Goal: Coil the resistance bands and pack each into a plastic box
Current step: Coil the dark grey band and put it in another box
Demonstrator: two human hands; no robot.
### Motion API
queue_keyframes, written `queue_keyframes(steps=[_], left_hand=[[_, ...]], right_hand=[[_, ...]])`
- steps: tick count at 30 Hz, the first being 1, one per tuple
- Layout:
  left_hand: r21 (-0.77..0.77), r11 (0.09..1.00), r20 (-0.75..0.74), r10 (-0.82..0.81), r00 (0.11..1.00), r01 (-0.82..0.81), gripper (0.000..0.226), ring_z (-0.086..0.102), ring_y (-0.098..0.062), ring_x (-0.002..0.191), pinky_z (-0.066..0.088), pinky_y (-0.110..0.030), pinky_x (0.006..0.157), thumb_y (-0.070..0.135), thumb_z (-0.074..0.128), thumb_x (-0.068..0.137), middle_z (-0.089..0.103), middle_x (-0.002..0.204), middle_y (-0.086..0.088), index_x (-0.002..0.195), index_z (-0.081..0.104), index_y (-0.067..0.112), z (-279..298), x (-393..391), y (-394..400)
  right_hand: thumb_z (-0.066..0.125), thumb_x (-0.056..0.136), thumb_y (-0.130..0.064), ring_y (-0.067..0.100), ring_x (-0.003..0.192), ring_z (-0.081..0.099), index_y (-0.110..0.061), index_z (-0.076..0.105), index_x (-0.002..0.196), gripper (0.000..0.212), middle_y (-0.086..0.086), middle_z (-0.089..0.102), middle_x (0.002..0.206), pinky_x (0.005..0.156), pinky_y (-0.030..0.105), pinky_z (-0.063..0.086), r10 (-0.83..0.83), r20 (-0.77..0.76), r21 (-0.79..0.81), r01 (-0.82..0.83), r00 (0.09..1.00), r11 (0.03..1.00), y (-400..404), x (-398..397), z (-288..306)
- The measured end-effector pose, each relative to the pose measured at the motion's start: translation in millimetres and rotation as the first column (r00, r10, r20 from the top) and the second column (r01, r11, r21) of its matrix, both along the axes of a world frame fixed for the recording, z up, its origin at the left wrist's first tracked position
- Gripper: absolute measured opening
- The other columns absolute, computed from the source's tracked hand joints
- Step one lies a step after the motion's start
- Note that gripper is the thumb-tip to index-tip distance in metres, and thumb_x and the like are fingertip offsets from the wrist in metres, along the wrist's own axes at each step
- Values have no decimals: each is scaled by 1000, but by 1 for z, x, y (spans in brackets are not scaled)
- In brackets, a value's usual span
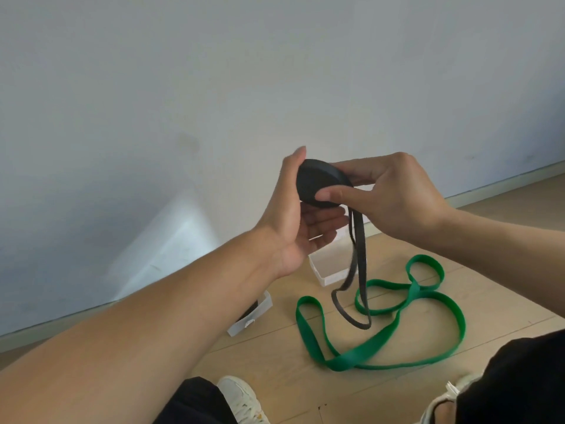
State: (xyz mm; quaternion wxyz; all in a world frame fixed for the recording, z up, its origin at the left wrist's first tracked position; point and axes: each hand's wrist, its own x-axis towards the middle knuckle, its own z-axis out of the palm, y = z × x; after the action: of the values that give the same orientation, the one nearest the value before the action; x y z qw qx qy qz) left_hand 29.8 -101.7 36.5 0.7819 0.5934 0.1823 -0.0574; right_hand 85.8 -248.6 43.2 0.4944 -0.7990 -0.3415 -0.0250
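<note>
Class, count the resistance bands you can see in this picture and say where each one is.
2. A black band, partly coiled, is held in both hands with its tail hanging down. A green band lies loose on the floor. Others may be hidden.

Green band (379, 341) sprawls beside the open box (324, 272), floor right.

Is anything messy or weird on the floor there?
A bit messy, not broken. The green band lies sprawled on the wooden floor in twisted loops, not coiled yet. The black band is only partly rolled; its loose tail dangles from the hands across the green one. Nothing looks damaged.
</note>
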Motion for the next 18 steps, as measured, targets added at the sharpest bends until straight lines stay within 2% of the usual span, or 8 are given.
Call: queue_keyframes(steps=[2,5,6,7,10,12,16,18], left_hand=[[-17,1000,-16,-27,1000,26,78,59,-18,66,47,-29,64,84,48,80,62,69,-4,87,76,12,0,0,3],[-11,997,-50,-76,996,76,82,51,-18,64,42,-29,59,89,46,77,55,72,-4,87,71,11,0,-1,6],[-10,994,-59,-105,993,104,84,54,-19,66,44,-29,59,91,46,75,58,75,-4,88,71,12,1,-2,7],[-7,992,-68,-128,989,128,86,58,-20,72,49,-30,62,93,46,73,62,81,-5,91,73,14,2,-2,6],[35,990,-62,-131,989,133,79,68,-25,97,61,-41,83,90,57,70,68,104,-6,101,78,20,3,-3,1],[74,995,-39,-61,997,63,66,71,-23,100,62,-39,84,79,68,72,70,106,-5,104,79,23,-1,-4,-6],[161,986,-10,39,999,-37,62,71,-14,78,49,-31,73,80,60,76,74,82,2,94,79,24,-6,-2,-11],[55,998,-31,29,999,-27,70,60,-15,62,41,-29,63,82,48,80,65,68,-1,85,74,18,-1,-3,-8]], right_hand=[[78,86,-30,-11,86,69,-42,77,101,19,-29,75,87,74,4,47,9,10,-3,-9,1000,1000,-1,1,1],[76,86,-36,20,77,70,-44,78,97,14,-10,78,83,73,33,54,-45,18,-18,46,999,999,-2,2,0],[76,86,-37,24,77,70,-42,78,96,12,-5,79,82,73,37,52,-63,20,-27,63,998,998,-3,2,0],[76,85,-37,21,77,71,-41,78,95,11,-4,79,81,74,36,52,-78,15,-34,78,997,996,-4,4,-1],[75,87,-36,6,74,71,-38,79,95,9,-12,78,78,73,29,54,-108,14,-74,109,994,991,-6,3,-3],[74,88,-35,4,75,72,-36,80,96,10,-13,78,78,71,26,55,-104,49,-96,108,993,990,-4,-1,-3],[78,85,-33,-4,82,71,-36,81,99,15,-17,78,84,74,12,53,-75,34,-17,75,997,997,-1,-4,1],[79,84,-31,-7,87,70,-38,80,100,17,-19,78,88,80,9,50,-46,14,-8,46,999,999,-2,-3,1]])
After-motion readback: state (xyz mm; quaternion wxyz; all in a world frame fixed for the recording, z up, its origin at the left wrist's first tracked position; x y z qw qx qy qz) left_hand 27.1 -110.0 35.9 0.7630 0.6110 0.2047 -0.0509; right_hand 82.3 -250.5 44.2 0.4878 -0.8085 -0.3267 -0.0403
